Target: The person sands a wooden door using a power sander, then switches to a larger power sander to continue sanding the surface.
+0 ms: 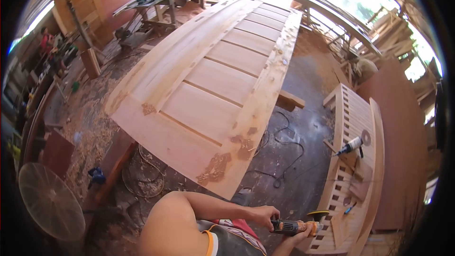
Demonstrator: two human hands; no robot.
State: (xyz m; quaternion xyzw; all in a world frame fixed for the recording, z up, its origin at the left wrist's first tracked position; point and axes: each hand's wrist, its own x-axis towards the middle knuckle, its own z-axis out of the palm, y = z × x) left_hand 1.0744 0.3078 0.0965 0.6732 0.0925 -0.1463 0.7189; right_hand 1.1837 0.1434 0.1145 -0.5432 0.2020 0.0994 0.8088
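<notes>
Sander [287, 226], clasped by left hand [264, 216] and right hand [295, 238], could gouge the slatted frame [378, 161] if the cable [302, 149] causes a stumble.

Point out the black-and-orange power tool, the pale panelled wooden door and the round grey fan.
Black-and-orange power tool [287, 227]: head view, its dark body.
Pale panelled wooden door [213, 83]: head view, a panel near its middle.
Round grey fan [50, 200]: head view, its grille.

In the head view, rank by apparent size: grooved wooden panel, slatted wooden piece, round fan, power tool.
Grooved wooden panel
Slatted wooden piece
Round fan
Power tool
Apparent size only; nearness affects it.
</notes>
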